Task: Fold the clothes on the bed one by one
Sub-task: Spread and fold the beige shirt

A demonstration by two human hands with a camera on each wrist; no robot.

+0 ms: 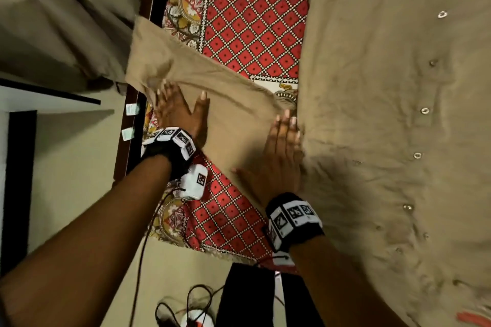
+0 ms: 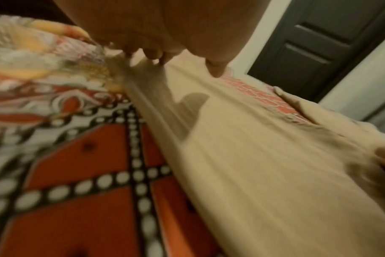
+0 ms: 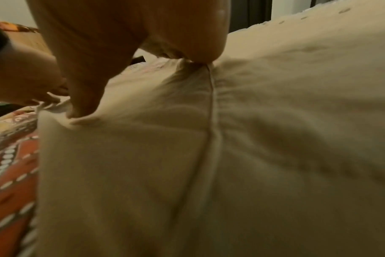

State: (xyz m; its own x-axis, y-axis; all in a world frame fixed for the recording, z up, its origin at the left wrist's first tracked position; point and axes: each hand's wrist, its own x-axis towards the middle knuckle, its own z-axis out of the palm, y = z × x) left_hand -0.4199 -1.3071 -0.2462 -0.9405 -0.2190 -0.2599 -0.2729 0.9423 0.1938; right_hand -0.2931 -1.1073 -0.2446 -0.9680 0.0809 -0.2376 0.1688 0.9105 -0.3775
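Observation:
A tan buttoned garment (image 1: 385, 114) lies spread over the right side of the bed, and its sleeve (image 1: 202, 93) stretches out to the left across the patterned sheet. My left hand (image 1: 180, 106) lies flat on the outer part of the sleeve with fingers spread; in the left wrist view the fingertips (image 2: 154, 55) press the sleeve (image 2: 242, 156). My right hand (image 1: 284, 148) rests flat where the sleeve meets the body, by the shoulder seam (image 3: 213, 104). Neither hand grips cloth.
The red, white and black patterned bedsheet (image 1: 252, 29) covers the bed. A dark wooden bed edge (image 1: 132, 125) runs along the left, with pale floor beyond. More tan cloth (image 1: 61, 8) hangs at upper left. Cables (image 1: 191, 305) lie on the floor below. A dark door (image 2: 319, 43) stands behind.

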